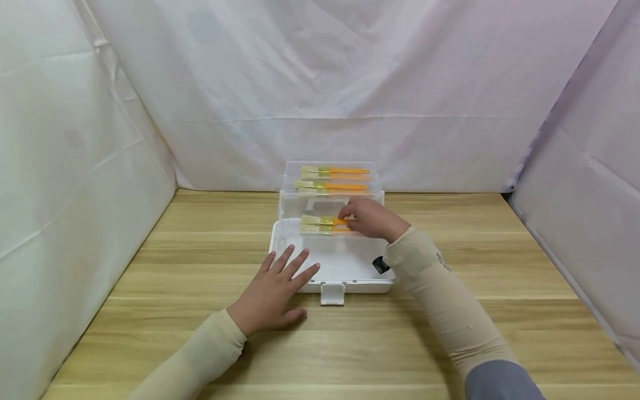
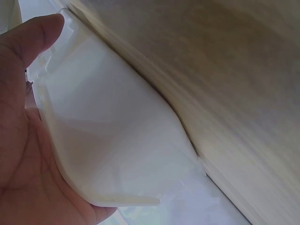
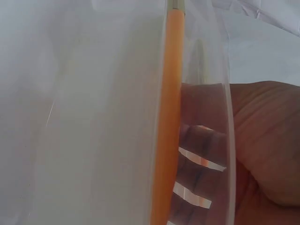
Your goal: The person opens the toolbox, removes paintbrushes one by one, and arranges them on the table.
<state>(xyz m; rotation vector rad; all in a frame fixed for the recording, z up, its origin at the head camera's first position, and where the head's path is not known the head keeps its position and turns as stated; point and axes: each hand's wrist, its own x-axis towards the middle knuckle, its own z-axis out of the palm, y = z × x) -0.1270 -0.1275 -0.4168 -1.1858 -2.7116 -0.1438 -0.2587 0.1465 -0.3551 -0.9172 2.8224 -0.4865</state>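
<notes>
A white box (image 1: 345, 266) with clear tiered trays stands open on the table. My left hand (image 1: 274, 294) rests with spread fingers over its front left corner; the left wrist view shows the palm (image 2: 23, 173) close along the white wall (image 2: 112, 117). In the lowest clear tray (image 3: 103, 140), my right hand (image 1: 372, 218) pinches the orange handle of a paintbrush (image 1: 317, 220). Its pale bristles point left. Through the tray's clear wall, the right wrist view shows the fingers (image 3: 201, 140) behind the handle (image 3: 168, 117); their tips are partly hidden.
Behind, two more paintbrushes, one in the top tray (image 1: 345, 171) and one in the middle tray (image 1: 345, 186), lie with handles to the right. A white latch (image 1: 332, 294) hangs down at the box's front. White cloth walls (image 1: 325, 83) enclose the wooden table (image 1: 210, 250).
</notes>
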